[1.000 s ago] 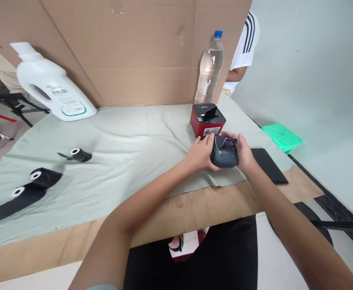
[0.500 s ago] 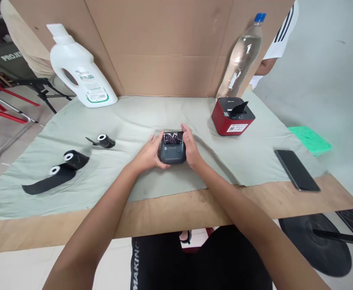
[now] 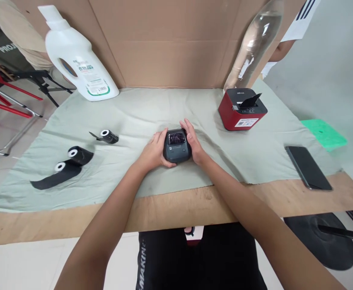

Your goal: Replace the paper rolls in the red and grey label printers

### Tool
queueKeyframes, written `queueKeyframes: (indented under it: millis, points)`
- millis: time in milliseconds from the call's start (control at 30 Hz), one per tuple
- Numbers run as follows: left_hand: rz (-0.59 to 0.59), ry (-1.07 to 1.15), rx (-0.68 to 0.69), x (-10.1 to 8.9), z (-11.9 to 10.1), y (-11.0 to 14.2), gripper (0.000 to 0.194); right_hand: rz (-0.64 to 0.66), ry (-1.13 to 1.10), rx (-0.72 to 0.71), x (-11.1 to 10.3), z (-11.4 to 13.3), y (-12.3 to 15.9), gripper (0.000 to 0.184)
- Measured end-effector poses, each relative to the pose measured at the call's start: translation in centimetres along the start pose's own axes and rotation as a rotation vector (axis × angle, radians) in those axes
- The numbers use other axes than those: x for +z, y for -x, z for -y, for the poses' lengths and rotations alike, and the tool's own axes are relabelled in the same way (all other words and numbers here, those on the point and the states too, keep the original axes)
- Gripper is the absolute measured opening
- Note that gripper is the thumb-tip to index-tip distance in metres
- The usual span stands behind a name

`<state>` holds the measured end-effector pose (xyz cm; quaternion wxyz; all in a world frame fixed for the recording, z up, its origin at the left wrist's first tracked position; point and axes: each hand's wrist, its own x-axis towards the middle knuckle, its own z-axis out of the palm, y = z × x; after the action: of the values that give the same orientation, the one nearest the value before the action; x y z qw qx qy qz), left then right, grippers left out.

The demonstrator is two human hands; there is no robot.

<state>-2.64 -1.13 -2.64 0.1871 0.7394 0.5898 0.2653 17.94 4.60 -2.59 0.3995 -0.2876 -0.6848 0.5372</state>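
Note:
A small dark grey label printer (image 3: 178,153) lies on the cloth in front of me, its top window shiny and dark. Around its left side is my left hand (image 3: 156,151), thumb at the near corner and fingers at the far edge. Against the right side presses my right hand (image 3: 196,144), its fingers pointing away along the edge; the thumb is partly hidden. Both hands hold the printer between them. To the left lie a small black label roll (image 3: 110,137) and two larger black rolls, one behind (image 3: 81,156) and one in front (image 3: 64,171) with its strip unrolled.
A red and black printer (image 3: 239,114) with a black strip sticking out stands right, before a clear water bottle (image 3: 253,44). A white detergent bottle (image 3: 79,60) leans against the cardboard (image 3: 167,60). A phone (image 3: 308,167) lies near the wooden edge (image 3: 188,207). People are partly visible behind.
The view has shifted, so most things on the table appear farther right and a little higher. Both hands stay on the label printer, which looks slightly turned.

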Motion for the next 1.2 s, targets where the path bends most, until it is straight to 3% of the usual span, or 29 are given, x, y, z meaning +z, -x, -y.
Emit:
queueKeyframes:
  millis: [100, 167, 300, 400, 533, 700, 833, 1033, 1200]
  points:
    - [0.066, 0.076, 0.000, -0.7, 0.5, 0.1, 0.149, -0.045, 0.007, 0.032, 0.1, -0.1, 0.0, 0.110]
    - [0.105, 0.158, -0.013, -1.5, 1.1, 0.3, 0.126, -0.080, 0.029, 0.058, 0.1, -0.1, 0.0, 0.110]
    - [0.025, 0.138, -0.020, -3.2, 1.4, 0.7, 0.071, -0.126, 0.015, 0.069, 0.2, -0.4, 0.0, 0.108]
    - [0.094, -0.023, -0.007, -4.2, -0.1, 1.1, 0.053, -0.150, -0.027, 0.074, 0.2, -1.0, 0.0, 0.106]
    - [0.243, -0.307, -0.005, -4.7, -3.0, 1.8, 0.054, -0.131, -0.019, 0.085, 0.2, -1.4, 0.1, 0.105]
    - [0.264, -0.579, -0.017, -3.7, -4.7, 1.8, 0.064, -0.101, 0.041, 0.059, 0.3, -1.7, -0.1, 0.110]
    - [0.264, -0.785, -0.009, -2.7, -5.4, 1.2, 0.056, -0.116, 0.096, 0.030, 0.4, -2.0, -0.3, 0.109]
    - [0.224, -0.768, -0.042, -2.2, -5.8, 1.1, 0.056, -0.111, 0.081, 0.021, 0.3, -2.2, -0.5, 0.107]
    - [0.094, -0.616, -0.095, -2.2, -4.0, 0.9, 0.038, -0.115, 0.081, 0.038, 0.1, -2.2, -0.3, 0.105]
